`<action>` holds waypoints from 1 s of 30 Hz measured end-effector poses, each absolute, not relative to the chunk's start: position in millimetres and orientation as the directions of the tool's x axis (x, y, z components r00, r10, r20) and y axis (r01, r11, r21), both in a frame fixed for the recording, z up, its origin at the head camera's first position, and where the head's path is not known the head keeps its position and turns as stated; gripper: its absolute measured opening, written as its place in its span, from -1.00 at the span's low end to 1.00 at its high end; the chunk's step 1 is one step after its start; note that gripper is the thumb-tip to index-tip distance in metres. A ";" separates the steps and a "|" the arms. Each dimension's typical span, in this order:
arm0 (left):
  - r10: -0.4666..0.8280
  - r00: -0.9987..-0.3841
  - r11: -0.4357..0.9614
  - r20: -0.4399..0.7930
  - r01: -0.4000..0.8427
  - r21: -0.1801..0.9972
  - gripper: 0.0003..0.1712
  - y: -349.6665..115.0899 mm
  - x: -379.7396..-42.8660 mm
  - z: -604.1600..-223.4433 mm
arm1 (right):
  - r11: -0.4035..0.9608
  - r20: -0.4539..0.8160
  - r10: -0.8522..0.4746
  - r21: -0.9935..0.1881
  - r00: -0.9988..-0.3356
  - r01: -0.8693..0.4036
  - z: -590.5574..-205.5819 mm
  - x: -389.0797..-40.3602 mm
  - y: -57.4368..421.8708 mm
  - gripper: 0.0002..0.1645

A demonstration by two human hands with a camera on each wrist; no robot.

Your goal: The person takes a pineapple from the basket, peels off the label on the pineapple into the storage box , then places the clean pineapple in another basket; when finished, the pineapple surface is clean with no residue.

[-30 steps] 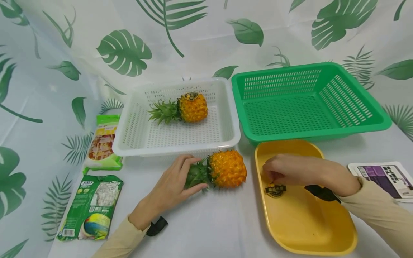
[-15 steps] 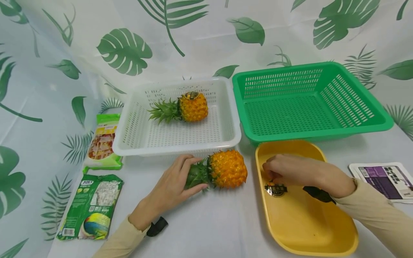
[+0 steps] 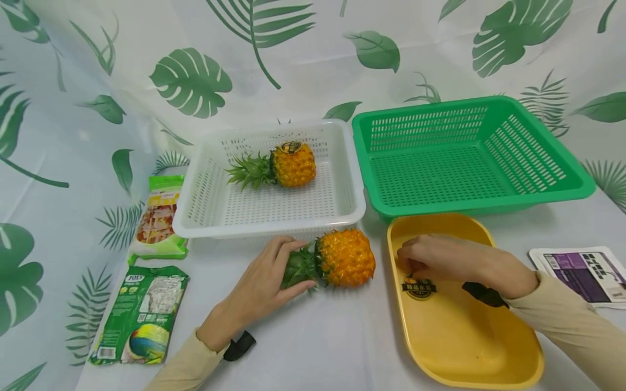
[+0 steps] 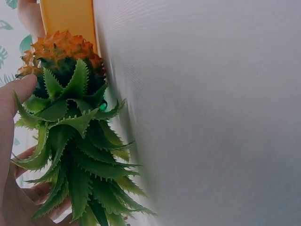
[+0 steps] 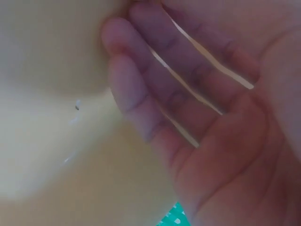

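Observation:
On the white table lies a pineapple (image 3: 345, 257), orange with spiky green leaves (image 4: 82, 155), crown toward the left. My left hand (image 3: 259, 279) holds it round the leaves, thumb near the base of the crown. Inside the yellow tray (image 3: 469, 347), my right hand (image 3: 435, 258) has curled fingers (image 5: 129, 84). At its fingertips is a black and gold label (image 3: 419, 288) with Chinese characters, its upper edge pinched and partly hidden by the fingers. The right wrist view is blurred and does not show the label.
Behind stands a white basket (image 3: 271, 224) holding another pineapple (image 3: 293, 165) with a similar label. A green basket (image 3: 445, 168) is to its right. Two food packets, one with a red picture (image 3: 158, 222) and one green (image 3: 142, 317), lie left; a purple-and-white pack (image 3: 582, 275) lies right.
The label at my right fingertips tilts slightly half a second ago and then faces up again. Both hands stay almost in place; the head view shifts a little.

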State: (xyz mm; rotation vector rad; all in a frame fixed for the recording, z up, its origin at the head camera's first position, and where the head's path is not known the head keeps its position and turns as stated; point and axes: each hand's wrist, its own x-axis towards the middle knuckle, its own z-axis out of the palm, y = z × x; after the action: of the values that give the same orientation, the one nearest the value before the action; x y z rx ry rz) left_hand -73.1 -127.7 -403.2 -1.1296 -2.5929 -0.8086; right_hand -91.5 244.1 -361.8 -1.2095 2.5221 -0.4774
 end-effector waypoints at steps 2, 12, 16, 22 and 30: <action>0.615 -0.688 0.559 0.385 0.725 0.402 -0.15 -127.7 -72.5 -403.5 | 0.596 -0.107 -0.785 -0.397 -0.610 -0.698 -361.9 -90.4 244.3 -0.56; 0.615 -0.685 0.562 0.390 0.728 0.393 -0.16 -127.3 -69.8 -403.1 | 0.592 -0.006 -0.787 -0.289 -0.617 -0.752 -335.2 -77.4 239.3 -0.62; 0.613 -0.684 0.567 0.395 0.729 0.383 -0.16 -127.5 -68.9 -403.4 | 0.501 0.097 -0.839 -0.244 -0.535 -0.830 -312.7 -76.3 231.3 -0.64; 0.621 -0.671 0.567 0.405 0.741 0.359 -0.17 -127.4 -68.0 -404.2 | 0.433 0.237 -0.845 -0.223 -0.480 -0.873 -288.5 -80.9 216.3 -0.51; 0.646 -0.632 0.546 0.428 0.774 0.320 -0.19 -125.1 -67.4 -403.0 | 0.419 0.101 -0.877 -0.318 -0.470 -0.850 -283.8 -90.5 188.6 -0.40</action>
State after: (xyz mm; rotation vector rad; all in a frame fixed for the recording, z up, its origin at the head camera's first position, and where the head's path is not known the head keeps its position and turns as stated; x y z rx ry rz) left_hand -67.4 -125.1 -403.0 -1.1865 -2.5252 -0.7132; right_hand -90.5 188.6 -283.8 -1.5718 2.5778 -0.5047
